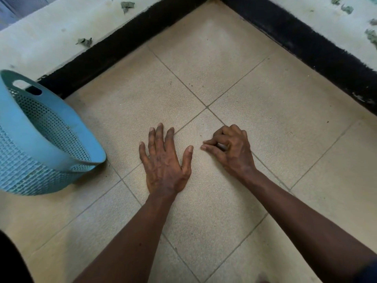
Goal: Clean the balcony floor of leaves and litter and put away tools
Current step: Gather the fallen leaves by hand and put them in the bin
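Down on the beige tiled floor (224, 68), your left hand (165, 162) lies flat, palm down, fingers straight and spread, thumb angled out toward the other hand; it holds nothing. Just beside it, with a narrow strip of tile between them, your right hand (231, 150) rests on the floor with its fingers curled under and its forefinger and thumb reaching toward the left hand, tips low on the tile. A pale patch shows inside that curl, but it may be only floor seen through the gap, so I cannot tell whether that hand grips anything or is closed on nothing. Both hands sit close to the spot where four tiles meet, the grout lines crossing just beyond them. A few dark specks dot the tiles nearby. To your left, well apart from the left hand, a blue perforated basket (61, 129) stands tilted on the floor, its open mouth turned toward you and its slot handle at the far rim. A black band (122, 50) runs along the floor's two far edges and meets in the corner ahead. Beyond it, on the pale raised surface (51, 23) at left, two crumpled grey-green leaves (84, 42) lie apart; other leaves (346, 8) lie on the matching surface at right.
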Action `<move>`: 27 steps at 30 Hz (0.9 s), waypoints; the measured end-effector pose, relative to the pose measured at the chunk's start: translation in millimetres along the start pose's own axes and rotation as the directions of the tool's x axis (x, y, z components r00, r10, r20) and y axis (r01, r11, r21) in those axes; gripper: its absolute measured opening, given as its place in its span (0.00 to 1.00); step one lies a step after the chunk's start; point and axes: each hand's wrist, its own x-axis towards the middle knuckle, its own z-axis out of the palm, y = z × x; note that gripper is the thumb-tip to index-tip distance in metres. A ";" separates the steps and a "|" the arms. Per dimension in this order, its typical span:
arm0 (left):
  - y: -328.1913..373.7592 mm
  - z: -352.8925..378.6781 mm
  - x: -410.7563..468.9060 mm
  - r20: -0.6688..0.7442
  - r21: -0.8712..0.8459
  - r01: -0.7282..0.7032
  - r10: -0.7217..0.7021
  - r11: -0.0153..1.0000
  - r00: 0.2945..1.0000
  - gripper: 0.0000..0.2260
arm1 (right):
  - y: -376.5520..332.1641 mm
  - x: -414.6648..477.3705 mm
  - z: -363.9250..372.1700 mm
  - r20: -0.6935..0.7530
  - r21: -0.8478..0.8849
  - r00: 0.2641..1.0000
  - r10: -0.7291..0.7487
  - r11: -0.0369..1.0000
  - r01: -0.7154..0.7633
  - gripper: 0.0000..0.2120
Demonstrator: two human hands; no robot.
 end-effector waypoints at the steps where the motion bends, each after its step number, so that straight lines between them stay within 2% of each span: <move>1: -0.6 0.5 -0.1 0.002 0.000 0.002 -0.002 1.000 1.000 0.34 | 0.0 0.3 1.2 -0.008 -0.018 1.000 -0.017 1.000 0.017 0.09; 4: -0.5 1.6 0.3 -0.001 -0.006 -0.003 0.003 1.000 1.000 0.34 | -1.0 4.8 2.2 -0.021 -0.132 0.996 -0.087 0.988 0.084 0.09; 7: -1.1 1.1 -0.2 0.006 -0.015 -0.009 0.009 1.000 1.000 0.34 | -0.9 10.1 2.0 -0.015 -0.385 0.987 -0.158 0.912 0.140 0.10; 9: -0.7 0.8 -0.4 0.009 -0.009 -0.011 0.011 1.000 1.000 0.34 | -1.4 9.1 -1.3 -0.039 -0.446 0.992 -0.119 0.891 0.089 0.11; 10: -0.3 0.0 -0.2 0.007 -0.007 -0.014 0.014 1.000 1.000 0.34 | -3.6 7.2 -5.3 -0.051 -0.388 0.998 -0.046 0.922 0.022 0.11; 11: -0.4 -0.2 -0.4 0.003 -0.007 -0.024 0.024 1.000 1.000 0.34 | -6.7 4.1 -10.8 -0.068 -0.260 0.996 0.065 0.962 -0.081 0.11; 12: -0.4 -0.8 -1.5 -0.005 0.000 -0.050 0.050 0.999 0.999 0.33 | -10.3 -1.2 -19.3 -0.096 -0.067 0.975 0.199 0.976 -0.206 0.11; 13: -0.9 -0.9 -3.5 -0.013 0.016 -0.087 0.087 0.996 0.996 0.32 | -11.8 -7.8 -27.0 -0.119 0.165 0.933 0.340 0.933 -0.319 0.11; 15: 1.1 -1.2 -7.6 -0.008 0.081 -0.169 0.170 0.982 0.985 0.33 | -16.8 -25.4 -43.9 -0.103 0.586 0.827 0.553 0.706 -0.398 0.13; 17: 11.5 1.9 -9.8 0.055 0.141 -0.208 0.202 0.968 0.978 0.36 | -22.0 -45.1 -58.4 0.004 0.866 0.756 0.655 0.375 -0.330 0.14; 19: 31.4 6.7 -10.7 0.127 0.155 -0.220 0.201 0.963 0.971 0.38 | -22.9 -63.0 -68.8 0.127 0.974 0.704 0.698 0.047 -0.222 0.11; 20: 43.0 9.2 -11.6 0.154 0.146 -0.246 0.224 0.958 0.962 0.39 | -22.6 -70.8 -72.8 0.164 0.983 0.687 0.708 -0.061 -0.172 0.09; 21: 53.8 11.8 -13.3 0.174 0.140 -0.289 0.264 0.947 0.949 0.39 | -22.6 -77.6 -76.0 0.183 0.983 0.673 0.717 -0.134 -0.126 0.09; 23: 74.2 15.4 -16.2 0.160 0.103 -0.352 0.334 0.930 0.929 0.38 | -22.5 -90.6 -83.4 0.192 0.976 0.652 0.734 -0.213 -0.047 0.09; 24: 82.2 14.3 -16.2 0.114 0.058 -0.331 0.323 0.942 0.940 0.36 | -22.2 -97.0 -88.1 0.196 0.972 0.641 0.742 -0.234 -0.026 0.09; 27: 88.3 9.5 -8.8 -0.063 -0.126 -0.149 0.142 0.981 0.988 0.25 | -20.7 -113.1 -101.0 0.207 0.962 0.635 0.744 -0.274 0.008 0.10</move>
